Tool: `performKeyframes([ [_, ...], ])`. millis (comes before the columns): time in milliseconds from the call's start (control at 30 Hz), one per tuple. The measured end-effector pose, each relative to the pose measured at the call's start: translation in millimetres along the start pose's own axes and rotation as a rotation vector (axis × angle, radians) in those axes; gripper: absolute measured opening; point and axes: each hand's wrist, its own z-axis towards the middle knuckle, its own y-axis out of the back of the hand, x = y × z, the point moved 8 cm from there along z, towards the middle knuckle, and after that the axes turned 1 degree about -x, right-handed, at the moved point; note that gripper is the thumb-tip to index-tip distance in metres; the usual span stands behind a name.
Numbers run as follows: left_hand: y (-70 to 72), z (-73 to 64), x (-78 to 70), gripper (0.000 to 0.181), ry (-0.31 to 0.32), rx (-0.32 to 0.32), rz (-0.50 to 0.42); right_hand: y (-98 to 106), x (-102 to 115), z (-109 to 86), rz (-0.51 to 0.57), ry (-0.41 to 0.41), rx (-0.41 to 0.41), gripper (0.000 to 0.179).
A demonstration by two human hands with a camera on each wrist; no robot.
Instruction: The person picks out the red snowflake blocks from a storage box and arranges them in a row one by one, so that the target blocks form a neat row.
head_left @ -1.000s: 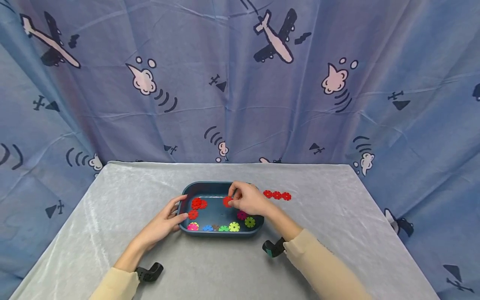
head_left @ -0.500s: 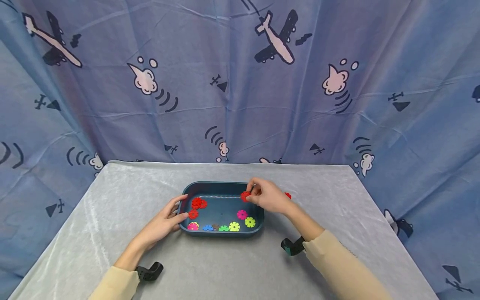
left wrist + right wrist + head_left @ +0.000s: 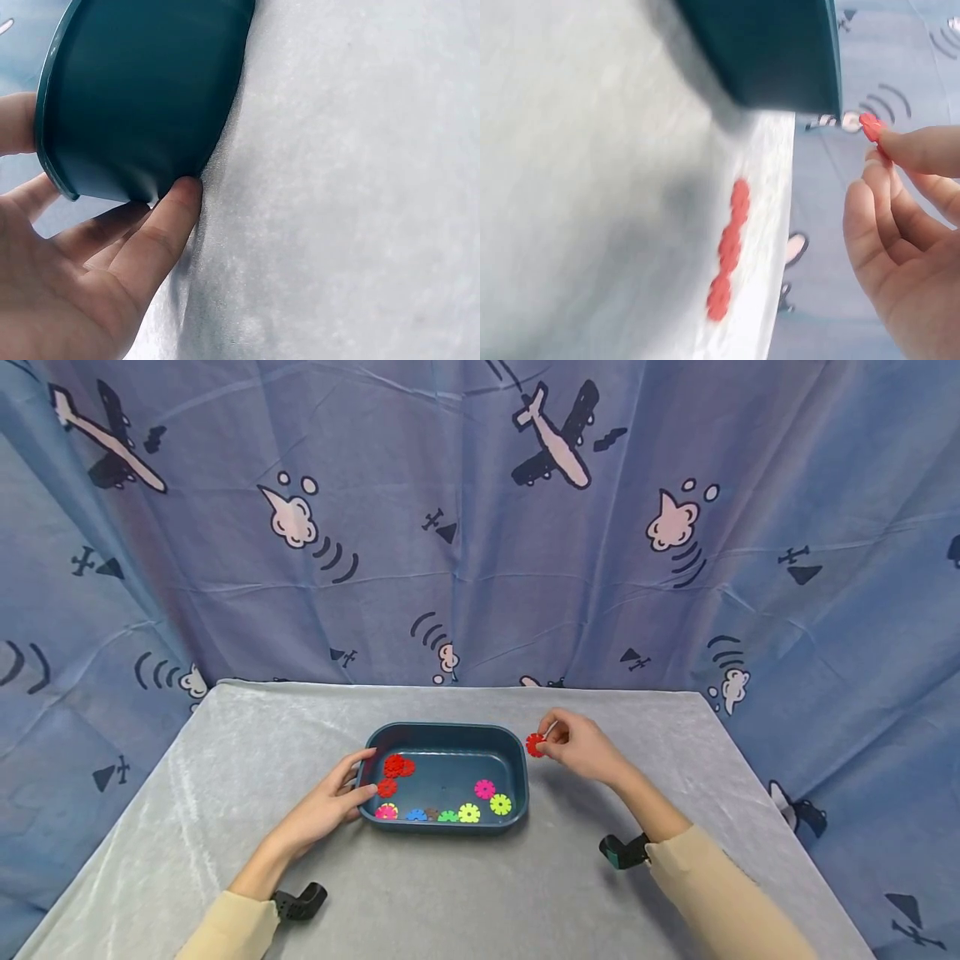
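Observation:
My left hand (image 3: 324, 806) grips the left end of a dark teal plastic tray (image 3: 442, 777), fingers hooked over the rim and along the outer wall (image 3: 142, 90). Just past the tray's right end, my right hand (image 3: 588, 750) pinches a red notched plastic disc (image 3: 535, 745) between thumb and fingertips, above the cloth. The right wrist view shows a row of three red discs (image 3: 729, 250) lying on the cloth; the right hand covers them in the head view. Inside the tray, several red discs (image 3: 395, 767) cluster at the left.
More discs lie in the tray: a magenta one (image 3: 484, 789), yellow-green ones (image 3: 500, 804), a green one (image 3: 447, 817), a blue one (image 3: 416, 815) and a pink one (image 3: 386, 811). A pale cloth (image 3: 450, 893) covers the table. Behind it hangs a blue curtain (image 3: 390, 610) with airplane prints.
The right hand has carried the red disc rightward, from inside the tray to beyond its right rim. The left hand and the tray stay in place.

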Motion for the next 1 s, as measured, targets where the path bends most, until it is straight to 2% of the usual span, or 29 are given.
performKeyframes([
  [300,0.5,0.8,0.3,0.064,0.004,0.0,-0.008,21.7,-45.2,-4.8,0.046,-0.087,-0.071,0.013],
  [567,0.6,0.5,1.2,0.065,0.001,0.003,-0.003,30.8,-85.9,-10.8,0.083,-0.169,-0.087,0.016],
  [767,0.3,0.4,1.8,0.065,-0.002,0.006,-0.005,34.1,-106.4,-15.0,0.029,-0.223,-0.1,0.017],
  [1000,0.2,1.9,2.6,0.064,0.006,0.003,0.0,33.5,-121.4,-18.6,0.042,-0.274,-0.09,0.019],
])
